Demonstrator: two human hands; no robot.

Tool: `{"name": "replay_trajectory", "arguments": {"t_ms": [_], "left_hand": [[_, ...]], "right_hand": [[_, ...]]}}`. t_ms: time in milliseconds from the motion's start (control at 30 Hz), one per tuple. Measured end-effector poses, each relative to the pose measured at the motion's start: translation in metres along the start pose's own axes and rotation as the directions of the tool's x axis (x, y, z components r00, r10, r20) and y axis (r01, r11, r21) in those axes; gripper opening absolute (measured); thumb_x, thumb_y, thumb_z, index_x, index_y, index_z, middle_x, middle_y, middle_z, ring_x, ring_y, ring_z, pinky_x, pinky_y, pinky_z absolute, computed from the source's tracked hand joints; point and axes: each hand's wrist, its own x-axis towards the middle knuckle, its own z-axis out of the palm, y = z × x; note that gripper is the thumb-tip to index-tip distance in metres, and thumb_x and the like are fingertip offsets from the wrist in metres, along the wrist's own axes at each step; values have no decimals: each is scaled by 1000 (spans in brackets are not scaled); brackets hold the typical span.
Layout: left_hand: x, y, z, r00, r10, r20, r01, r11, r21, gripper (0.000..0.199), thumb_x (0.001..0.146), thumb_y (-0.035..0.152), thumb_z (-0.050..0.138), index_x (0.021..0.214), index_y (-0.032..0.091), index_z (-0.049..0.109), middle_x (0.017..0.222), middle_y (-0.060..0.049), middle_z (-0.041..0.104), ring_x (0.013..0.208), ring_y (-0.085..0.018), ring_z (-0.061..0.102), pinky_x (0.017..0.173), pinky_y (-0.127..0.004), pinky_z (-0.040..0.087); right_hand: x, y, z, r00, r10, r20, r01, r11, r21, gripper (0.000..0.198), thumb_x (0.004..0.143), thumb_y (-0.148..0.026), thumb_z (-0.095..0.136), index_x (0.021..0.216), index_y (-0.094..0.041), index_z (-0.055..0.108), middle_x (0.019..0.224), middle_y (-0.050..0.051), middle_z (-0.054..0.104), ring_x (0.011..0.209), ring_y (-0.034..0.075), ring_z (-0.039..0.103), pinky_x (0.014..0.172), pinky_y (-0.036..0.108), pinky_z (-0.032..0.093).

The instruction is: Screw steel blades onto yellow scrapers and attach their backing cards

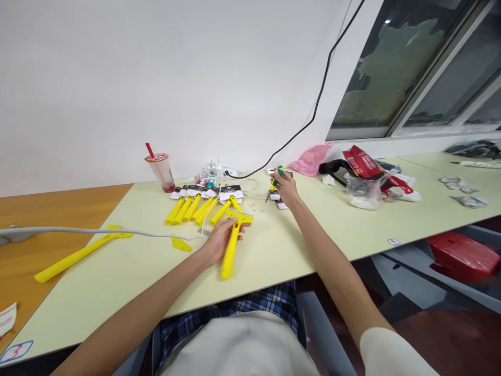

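My left hand [219, 241] is closed around the head end of a yellow scraper [230, 250], whose handle points down toward the table's front edge. Farther off to the right, my right hand [287, 189] grips a screwdriver [278, 175] with a green and yellow handle, its tip slanting down to the left. Small dark-and-white packs [281, 204] lie under that hand. Several tiny screws [252, 208] are scattered between the hands. A row of yellow scrapers [188, 209] with black-and-white packaging at their heads lies behind my left hand. A loose yellow plate [181, 244] rests left of it.
A long yellow scraper [78, 258] lies at the left. A plastic cup with a red straw [161, 172] stands near the wall. A grey cable [97, 230] crosses the left side. Pink plastic [311, 159], a red bag [364, 163] and clear plastic [362, 192] sit at the right.
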Motion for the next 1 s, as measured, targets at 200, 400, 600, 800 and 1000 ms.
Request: {"name": "replay_trajectory", "arguments": {"t_ms": [200, 400, 600, 800, 1000], "left_hand": [[0, 0, 0, 1000, -7, 21, 7, 1000, 18, 19, 97, 30, 78, 104, 13, 73, 119, -21, 82, 79, -17, 71, 65, -25, 60], [-1, 2, 2, 1000, -19, 17, 19, 1000, 22, 15, 101, 27, 71, 104, 12, 72, 118, -22, 82, 79, -17, 70, 65, -25, 61], [-1, 3, 4, 1000, -9, 14, 9, 999, 39, 14, 103, 24, 68, 105, 12, 72, 117, -22, 82, 77, -16, 70, 63, -25, 60], [0, 2, 3, 1000, -17, 4, 17, 999, 32, 14, 101, 25, 70, 106, 12, 71, 120, -22, 82, 77, -16, 71, 64, -24, 60], [-1, 1, 2, 1000, -9, 27, 8, 999, 34, 13, 101, 27, 72, 102, 14, 70, 119, -22, 83, 78, -17, 71, 65, -25, 61]], "right_hand": [[-11, 3, 16, 998, 10, 60, -21, 983, 184, 76, 66, -75, 94, 105, -28, 48, 119, 10, 81, 117, 26, 79, 103, 41, 62], [-18, 5, 25, 993, 11, 115, -40, 967, 252, 67, 65, -60, 103, 102, -28, 57, 108, 6, 85, 112, 28, 82, 104, 48, 65], [-23, 14, 35, 978, 106, 178, -144, 965, 219, 72, 54, -58, 107, 95, -26, 57, 105, 7, 86, 111, 29, 83, 101, 47, 67], [-28, 23, 45, 967, 144, 209, -190, 957, 221, 74, 52, -56, 109, 94, -26, 55, 109, 7, 86, 110, 27, 83, 103, 46, 67], [-29, 27, 47, 960, 169, 225, -219, 951, 220, 75, 52, -52, 110, 94, -26, 53, 110, 6, 86, 108, 24, 83, 104, 44, 67]]}}
